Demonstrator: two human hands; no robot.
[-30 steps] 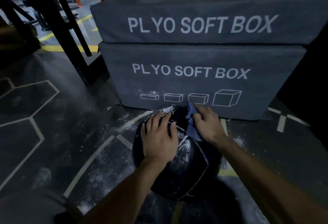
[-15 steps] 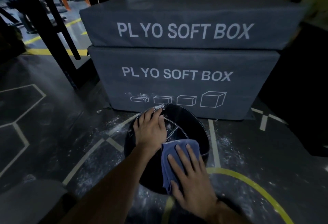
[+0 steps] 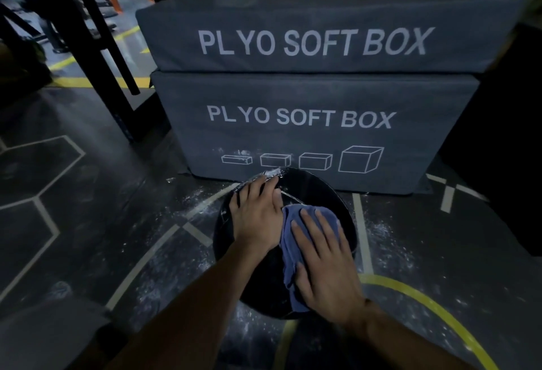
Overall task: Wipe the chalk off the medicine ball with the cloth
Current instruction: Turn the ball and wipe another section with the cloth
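Boxes (image 3: 308,123) stand just behind medicine ball (image 3: 319,193).

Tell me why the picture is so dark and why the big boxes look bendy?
Head view: the room is dim, so the black medicine ball almost melts into the dark floor; only the chalk, the blue cloth and both hands catch light. The wide-angle lens bows the edges of the plyo boxes, and the corners and background look smeared.

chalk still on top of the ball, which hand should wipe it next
Right. The right hand lies flat on the cloth, just below the chalk; the left hand is bare, steadying the ball.
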